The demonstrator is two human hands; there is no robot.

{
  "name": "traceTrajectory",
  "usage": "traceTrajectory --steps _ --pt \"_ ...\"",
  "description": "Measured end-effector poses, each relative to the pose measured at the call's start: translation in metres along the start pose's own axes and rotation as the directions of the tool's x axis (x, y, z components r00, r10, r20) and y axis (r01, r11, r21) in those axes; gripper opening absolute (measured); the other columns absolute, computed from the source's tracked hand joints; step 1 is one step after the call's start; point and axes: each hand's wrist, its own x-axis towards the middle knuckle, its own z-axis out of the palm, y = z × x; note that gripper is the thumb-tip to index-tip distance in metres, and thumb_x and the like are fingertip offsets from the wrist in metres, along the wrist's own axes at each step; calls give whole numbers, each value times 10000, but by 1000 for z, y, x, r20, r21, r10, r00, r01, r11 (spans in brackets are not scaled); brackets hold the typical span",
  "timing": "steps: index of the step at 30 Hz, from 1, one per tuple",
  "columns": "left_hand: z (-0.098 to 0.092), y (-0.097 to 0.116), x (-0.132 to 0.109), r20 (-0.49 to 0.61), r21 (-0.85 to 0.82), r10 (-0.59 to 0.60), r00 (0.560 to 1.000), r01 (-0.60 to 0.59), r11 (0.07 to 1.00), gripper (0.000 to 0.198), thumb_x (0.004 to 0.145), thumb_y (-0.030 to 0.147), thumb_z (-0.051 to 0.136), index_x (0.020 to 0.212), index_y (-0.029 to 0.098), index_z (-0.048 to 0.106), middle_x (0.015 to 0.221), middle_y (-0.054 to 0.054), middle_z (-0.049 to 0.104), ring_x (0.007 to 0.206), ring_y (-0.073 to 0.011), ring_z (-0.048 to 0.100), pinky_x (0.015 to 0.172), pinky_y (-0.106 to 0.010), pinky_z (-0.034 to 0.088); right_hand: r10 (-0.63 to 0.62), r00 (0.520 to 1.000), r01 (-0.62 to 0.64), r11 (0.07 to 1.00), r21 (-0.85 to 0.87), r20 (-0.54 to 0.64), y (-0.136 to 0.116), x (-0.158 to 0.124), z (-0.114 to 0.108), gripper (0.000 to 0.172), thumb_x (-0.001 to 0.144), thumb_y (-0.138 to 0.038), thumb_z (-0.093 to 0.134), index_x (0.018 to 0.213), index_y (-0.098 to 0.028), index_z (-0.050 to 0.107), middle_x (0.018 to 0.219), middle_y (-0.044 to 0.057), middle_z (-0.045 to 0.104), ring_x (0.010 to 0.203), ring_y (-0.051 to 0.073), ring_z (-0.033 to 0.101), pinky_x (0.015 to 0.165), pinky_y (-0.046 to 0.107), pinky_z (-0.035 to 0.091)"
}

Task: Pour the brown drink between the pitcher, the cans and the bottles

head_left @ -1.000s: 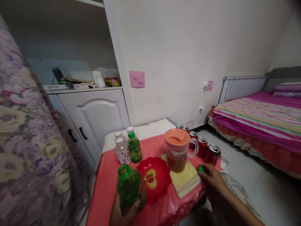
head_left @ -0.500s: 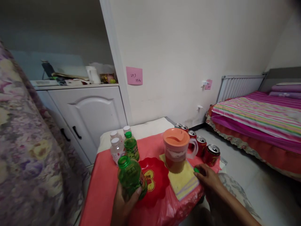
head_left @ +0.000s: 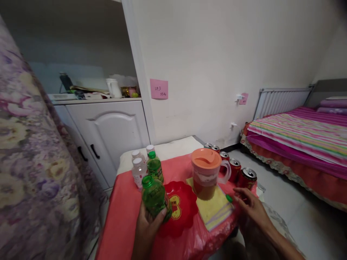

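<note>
My left hand (head_left: 150,225) is wrapped round a green plastic bottle (head_left: 155,200); its mouth has no cap on, and it leans a little over the red scalloped plate (head_left: 187,218). By the right edge of the yellow cloth (head_left: 210,213) lies a green bottle cap (head_left: 229,198). My right hand (head_left: 251,206) is just right of the cap, with its fingers apart and nothing seen in them. An orange-lidded clear pitcher (head_left: 206,171) stands on the cloth. Behind the held bottle is a capped green bottle (head_left: 155,168).
Several white-capped clear bottles (head_left: 139,173) stand at the table's left. A row of drink cans (head_left: 247,178) lines its right edge. A red plastic cover (head_left: 121,216) lies over the table. Beyond are a white cabinet (head_left: 116,133), a flowered curtain (head_left: 54,162) and a bed (head_left: 292,135).
My right hand has let go of the green cap and drawn slightly right of it, fingers parting. The left hand still holds the bottle. The whole view has shifted a little.
</note>
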Motion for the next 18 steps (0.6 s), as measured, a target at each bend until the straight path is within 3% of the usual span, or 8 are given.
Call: traceTrajectory --steps 7,12,18 --pt "-5 -18 9 136 112 -7 991 -8 994 721 687 434 815 1280 165 508 1240 -125 678 1141 -304 644 943 -375 548 47 998 -34 955 293 -36 -44 18 6 516 759 -548 700 1148 -219 619 1185 121 682 1100 310 621 954 444 503" --pt "-3 -22 10 177 137 -17 984 -7 991 680 730 445 771 1270 150 481 1221 -144 674 1112 -313 647 912 -387 550 62 996 -32 907 420 -59 -56 33 18 519 745 -548 724 1146 -235 620 1203 89 677 1142 292 598 986 390 476" --pt "0 -26 9 202 181 -6 979 -31 983 660 757 417 725 1293 152 444 1256 -154 644 1138 -318 624 952 -411 513 74 997 -59 853 518 -8 -58 56 29 426 729 -590 718 944 -223 683 942 46 731 916 246 644 815 325 503"
